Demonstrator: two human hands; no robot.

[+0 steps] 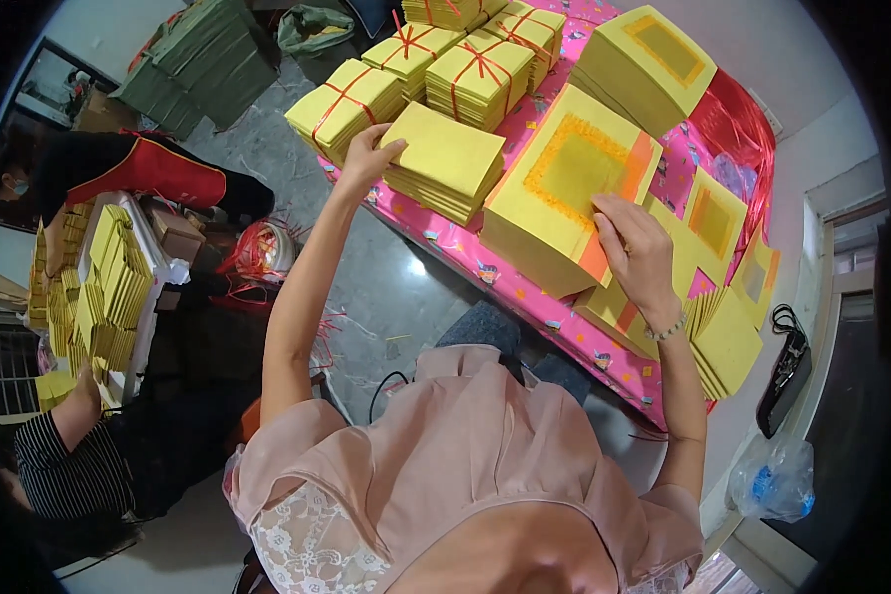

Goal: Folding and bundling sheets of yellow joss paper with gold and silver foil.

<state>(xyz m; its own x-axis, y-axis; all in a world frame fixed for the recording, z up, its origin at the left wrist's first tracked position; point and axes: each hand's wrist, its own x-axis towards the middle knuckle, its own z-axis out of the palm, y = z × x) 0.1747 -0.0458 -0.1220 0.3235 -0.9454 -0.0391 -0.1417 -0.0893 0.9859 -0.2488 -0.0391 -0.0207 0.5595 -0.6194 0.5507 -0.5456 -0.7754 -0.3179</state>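
My left hand (371, 158) grips the left corner of a stack of folded yellow paper (445, 153), thumb on top and fingers down its far side. Just right of it stands a tall pile of larger yellow paper sheets (540, 223), with a gold square on top and an orange strip along one side. My right hand (636, 247) bends over this pile, its fingertips closed together on the top sheet by the orange strip. That strip looks smeared near the fingers. What lies under the right fingers is partly hidden.
Yellow bundles tied with red ribbon (480, 79) stand behind on the pink tablecloth (436, 238). Another tall yellow pile (643, 64) is at the back right, with loose sheets (728, 342) nearer. Two people work at a table of yellow paper (119, 267) on the left.
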